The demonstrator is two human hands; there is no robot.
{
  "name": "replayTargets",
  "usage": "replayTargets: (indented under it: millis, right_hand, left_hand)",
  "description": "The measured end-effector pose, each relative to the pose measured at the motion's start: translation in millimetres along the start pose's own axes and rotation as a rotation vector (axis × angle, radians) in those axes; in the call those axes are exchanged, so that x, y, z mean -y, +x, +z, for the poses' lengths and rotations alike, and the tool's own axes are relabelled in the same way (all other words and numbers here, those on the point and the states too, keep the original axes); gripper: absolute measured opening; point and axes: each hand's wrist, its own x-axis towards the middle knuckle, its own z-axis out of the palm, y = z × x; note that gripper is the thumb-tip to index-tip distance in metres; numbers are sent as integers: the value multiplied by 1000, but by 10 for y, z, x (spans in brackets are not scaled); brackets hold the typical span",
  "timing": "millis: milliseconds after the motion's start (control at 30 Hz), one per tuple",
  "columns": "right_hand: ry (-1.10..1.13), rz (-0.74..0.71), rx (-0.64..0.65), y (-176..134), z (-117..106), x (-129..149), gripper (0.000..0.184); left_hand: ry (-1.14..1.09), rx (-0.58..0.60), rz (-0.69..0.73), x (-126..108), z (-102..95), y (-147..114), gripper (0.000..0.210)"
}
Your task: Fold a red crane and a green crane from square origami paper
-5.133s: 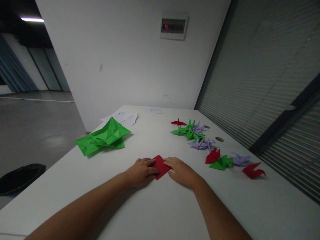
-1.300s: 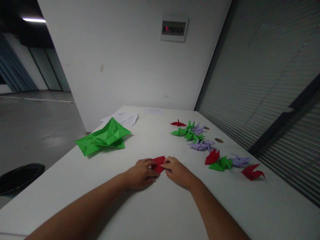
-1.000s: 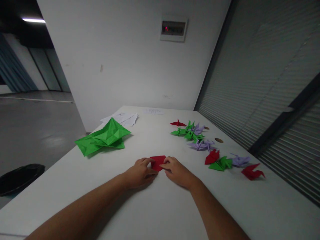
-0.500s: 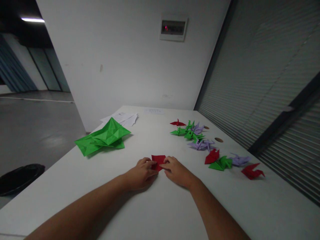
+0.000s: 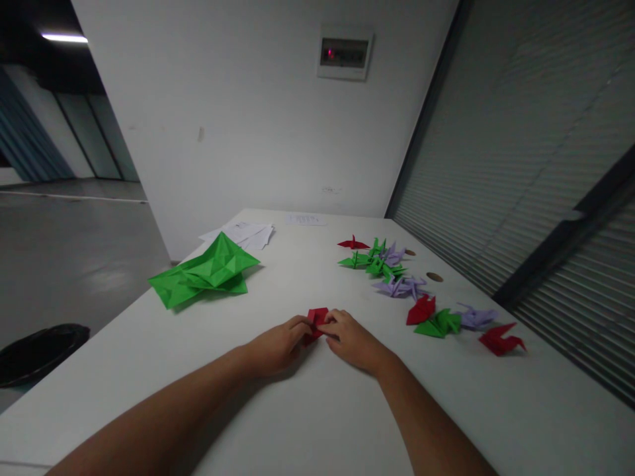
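Note:
A small piece of red origami paper [image 5: 318, 317] lies on the white table between my two hands, its left side folded over. My left hand [image 5: 282, 344] grips that folded left side with thumb and fingers. From the right, my right hand [image 5: 350, 338] has its fingers closed on the paper's right edge. Both hands partly hide the sheet. To the right of my hands lie folded paper cranes, among them a red crane [image 5: 501, 340], a green crane [image 5: 439, 324] and a purple crane [image 5: 477, 317].
Creased green paper sheets [image 5: 213, 268] lie on the left of the white table [image 5: 307, 423]. Behind them are white papers [image 5: 248, 233]. More cranes [image 5: 384, 264] are clustered at the back right, near window blinds [image 5: 536, 145]. A black bin [image 5: 44, 350] stands off the left edge.
The left side of the red paper has been folded inward, and my left hand has shifted slightly with it. My right hand stays in place on the paper.

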Motion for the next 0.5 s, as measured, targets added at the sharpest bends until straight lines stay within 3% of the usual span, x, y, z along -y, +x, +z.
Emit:
replayTargets:
  millis: [200, 500]
  right_hand:
    - [-5, -12, 9, 4, 4, -11, 27]
    - [54, -53, -6, 9, 26, 2, 34]
  left_hand:
    - [-35, -29, 6, 87, 32, 8, 41]
    - [-33, 74, 38, 51, -51, 25, 36]
